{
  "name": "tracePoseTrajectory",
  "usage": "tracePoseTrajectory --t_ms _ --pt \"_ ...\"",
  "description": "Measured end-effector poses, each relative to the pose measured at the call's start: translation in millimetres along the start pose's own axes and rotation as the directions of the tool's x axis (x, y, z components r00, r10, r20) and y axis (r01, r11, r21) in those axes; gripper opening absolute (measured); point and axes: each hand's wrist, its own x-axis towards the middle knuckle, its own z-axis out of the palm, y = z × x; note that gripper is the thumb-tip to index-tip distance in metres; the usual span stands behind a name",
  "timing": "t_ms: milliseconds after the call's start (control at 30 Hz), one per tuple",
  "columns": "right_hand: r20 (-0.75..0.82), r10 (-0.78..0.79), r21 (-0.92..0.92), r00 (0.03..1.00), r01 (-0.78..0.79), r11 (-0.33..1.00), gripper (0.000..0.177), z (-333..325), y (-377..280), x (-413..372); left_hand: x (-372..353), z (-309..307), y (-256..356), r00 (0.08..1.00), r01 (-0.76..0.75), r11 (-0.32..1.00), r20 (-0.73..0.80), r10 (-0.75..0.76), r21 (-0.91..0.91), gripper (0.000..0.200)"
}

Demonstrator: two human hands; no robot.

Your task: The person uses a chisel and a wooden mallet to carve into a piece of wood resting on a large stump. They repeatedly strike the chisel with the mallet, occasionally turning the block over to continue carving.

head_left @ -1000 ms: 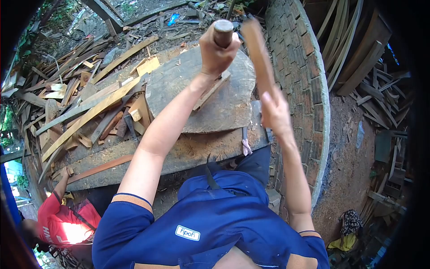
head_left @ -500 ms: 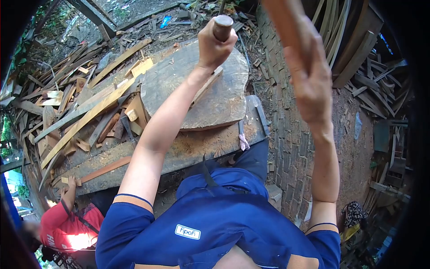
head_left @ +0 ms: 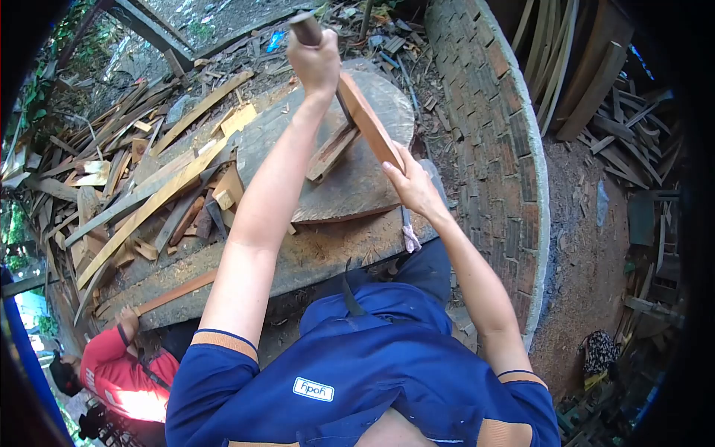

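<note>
My left hand [head_left: 314, 65], raised over the far side of a round wooden chopping block [head_left: 261, 145], is wrapped round the thick handle of a tool [head_left: 307, 31]. A dark, narrow strip below that fist looks like the tool's blade, though it shows only edge-on. My right hand [head_left: 413, 181] grips the near end of a reddish-brown piece of wood [head_left: 365, 115], which slants away over the block, its left side next to the dark strip. A rough wood piece [head_left: 330, 153] with a split surface lies on the block, partly beneath the held wood.
Offcuts and long strips [head_left: 156, 205] heap up left of the block. A brick wall [head_left: 491, 149] curves along the right. A person in a red shirt [head_left: 123, 376] is at lower left, by a long reddish board [head_left: 175, 294] on the bench.
My right hand has come down and left, bringing the piece of wood from near the camera to the block. My left hand has shifted left and up with the tool.
</note>
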Motion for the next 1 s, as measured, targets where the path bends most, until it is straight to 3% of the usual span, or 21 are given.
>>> tracePoseTrajectory --t_ms 100,167,233,433,500,567,633,700,833,1000 --pt "-0.055 0.060 0.018 0.997 -0.059 0.998 0.061 16.0 -1.5 -6.2 10.8 -18.8 -2.6 0.974 0.123 0.979 -0.167 -0.150 -0.165 0.016" --pt "-0.041 0.138 -0.141 0.990 -0.143 0.980 0.064 13.4 -12.2 -10.0 14.7 -38.2 -11.8 0.942 0.199 0.956 -0.227 -0.247 -0.216 0.019" --pt "-0.065 0.110 -0.152 0.992 -0.119 0.981 0.065 17.0 -6.2 -7.7 16.6 -55.0 -25.4 0.898 0.249 0.920 -0.284 -0.336 -0.302 0.020" --pt "-0.015 0.149 -0.055 0.989 -0.150 0.987 0.063 13.6 -5.6 -5.4 3.7 -88.8 -30.5 0.715 0.217 0.873 -0.538 -0.447 -0.437 0.026" --pt "-0.011 0.135 -0.035 0.991 -0.136 0.990 0.063 14.3 -1.8 -4.1 -5.3 -89.3 -15.3 0.689 0.235 0.844 -0.531 -0.494 -0.482 0.021" --pt "-0.015 0.127 -0.014 0.992 -0.127 0.992 0.063 15.3 0.2 -2.9 -15.6 -77.9 1.2 0.810 0.142 0.878 -0.456 -0.368 -0.457 0.024" --pt "-0.001 0.146 0.009 0.989 -0.146 0.989 0.063 14.2 1.7 -2.3 -17.0 -69.1 17.3 0.843 0.118 0.871 -0.416 -0.341 -0.476 0.024" --pt "-0.003 0.145 0.007 0.989 -0.145 0.989 0.063 14.2 3.4 -1.7 -15.6 -59.6 33.0 0.935 0.013 0.906 -0.316 -0.162 -0.424 0.022" --pt "-0.017 0.099 0.056 0.995 -0.098 0.994 0.062 14.2 2.7 -3.0 -8.5 -46.7 31.3 0.931 0.065 0.929 -0.313 -0.187 -0.364 0.022" --pt "-0.003 0.149 0.093 0.989 -0.148 0.985 0.063 12.7 5.3 0.0 -14.0 -44.3 20.6 0.945 -0.003 0.942 -0.310 -0.107 -0.334 0.024"
